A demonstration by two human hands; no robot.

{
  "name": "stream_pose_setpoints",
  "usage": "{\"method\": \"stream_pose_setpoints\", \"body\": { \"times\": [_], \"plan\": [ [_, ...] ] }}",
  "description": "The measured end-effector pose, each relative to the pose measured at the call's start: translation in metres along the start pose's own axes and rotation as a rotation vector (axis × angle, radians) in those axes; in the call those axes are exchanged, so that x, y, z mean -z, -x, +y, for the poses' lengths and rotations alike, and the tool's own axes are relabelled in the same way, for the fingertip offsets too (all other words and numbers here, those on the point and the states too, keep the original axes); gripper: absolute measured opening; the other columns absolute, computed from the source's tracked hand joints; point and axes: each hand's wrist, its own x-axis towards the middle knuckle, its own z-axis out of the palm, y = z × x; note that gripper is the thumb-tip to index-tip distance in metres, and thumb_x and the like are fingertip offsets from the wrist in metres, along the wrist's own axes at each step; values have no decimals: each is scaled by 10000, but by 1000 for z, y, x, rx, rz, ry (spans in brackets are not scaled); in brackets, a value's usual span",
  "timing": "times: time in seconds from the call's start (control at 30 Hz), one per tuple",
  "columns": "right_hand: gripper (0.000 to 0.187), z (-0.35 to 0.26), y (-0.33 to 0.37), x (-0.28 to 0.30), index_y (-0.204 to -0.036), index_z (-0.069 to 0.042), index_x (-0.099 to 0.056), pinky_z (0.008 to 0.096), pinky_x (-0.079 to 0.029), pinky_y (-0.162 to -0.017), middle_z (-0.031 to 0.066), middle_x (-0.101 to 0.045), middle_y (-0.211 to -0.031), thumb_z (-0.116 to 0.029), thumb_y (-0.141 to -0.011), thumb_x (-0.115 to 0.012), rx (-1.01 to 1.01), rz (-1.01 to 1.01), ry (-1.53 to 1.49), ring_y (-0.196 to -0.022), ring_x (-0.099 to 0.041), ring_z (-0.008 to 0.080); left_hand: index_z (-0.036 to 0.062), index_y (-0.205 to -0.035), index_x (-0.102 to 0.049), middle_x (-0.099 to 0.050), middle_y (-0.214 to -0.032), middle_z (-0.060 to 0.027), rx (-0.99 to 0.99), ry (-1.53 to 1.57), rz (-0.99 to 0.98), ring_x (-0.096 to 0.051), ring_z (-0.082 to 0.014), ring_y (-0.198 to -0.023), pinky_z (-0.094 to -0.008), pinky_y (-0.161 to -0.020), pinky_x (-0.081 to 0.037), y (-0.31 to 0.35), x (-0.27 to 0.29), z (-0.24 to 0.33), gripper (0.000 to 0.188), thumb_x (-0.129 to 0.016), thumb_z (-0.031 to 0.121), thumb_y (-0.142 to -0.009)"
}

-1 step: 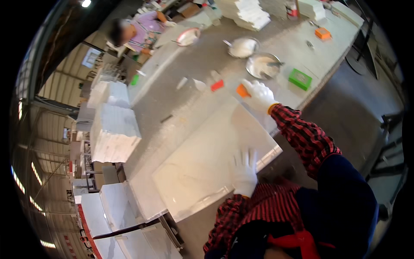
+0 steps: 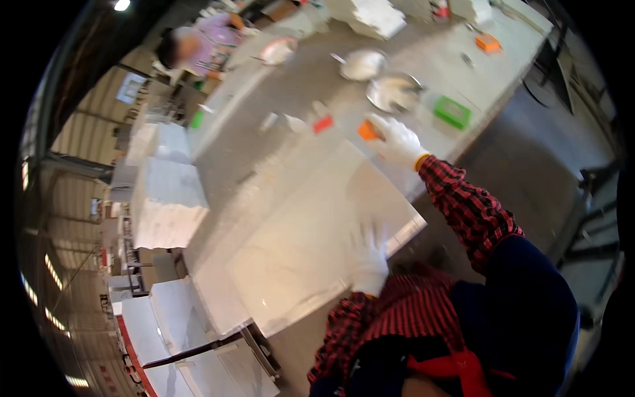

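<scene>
A large pale slab with a glossy surface lies on the worktable. My left hand, in a white glove, rests on it near its front edge with the fingers spread. Beyond the slab's far right corner, my gloved right hand grips a small orange block; its exact kind cannot be made out. Close to that hand are a metal bowl of whitish paste and a green box. A small red piece lies to its left.
Another bowl of white material and an orange box stand farther back. Stacked white slabs rise at the left. Across the table a person works beside a red-rimmed bowl.
The whole view has shifted slightly, so the table and its things sit a little farther left. My left hand is a bit blurred; the right still holds the orange block.
</scene>
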Motion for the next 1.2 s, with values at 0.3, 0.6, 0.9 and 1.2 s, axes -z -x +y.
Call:
{"method": "stream_pose_setpoints", "body": {
  "times": [0.3,0.6,0.9,1.2],
  "plan": [
    [579,34,228,75,-1483,-21,-509,314,-390,-1115,98,-603,-1425,-428,-1072,-504,-477,-320,-759,-1298,-531,175,99,-1545,-428,-363,-1601,-192,-46,174,-1,-295,-484,-1471,-643,-1206,-200,19,11,0,816,-594,-2,-753],
    [647,4,237,58,-1488,-27,-501,343,-394,-1134,150,-577,-1475,-479,-1026,-531,-464,-327,-561,-1339,-551,271,102,-1544,-431,-357,-1607,-208,-20,239,4,-281,-493,-1481,-645,-1217,-169,19,7,-8,911,-573,-90,-665],
    [614,4,232,45,-1472,-25,-500,347,-474,-1020,215,-663,-1324,-389,-986,-591,-471,-287,-478,-1225,-639,283,87,-1499,-482,-401,-1562,-235,-32,276,73,-324,-532,-1431,-658,-1186,-212,12,7,-9,870,-583,-100,-656],
    [633,63,227,39,-1460,-38,-532,323,-505,-945,169,-688,-1281,-456,-987,-567,-631,-255,-444,-1106,-669,215,96,-1540,-434,-368,-1596,-214,-36,251,65,-289,-522,-1465,-659,-1204,-198,13,10,-4,921,-579,-100,-652]
  ]
}}
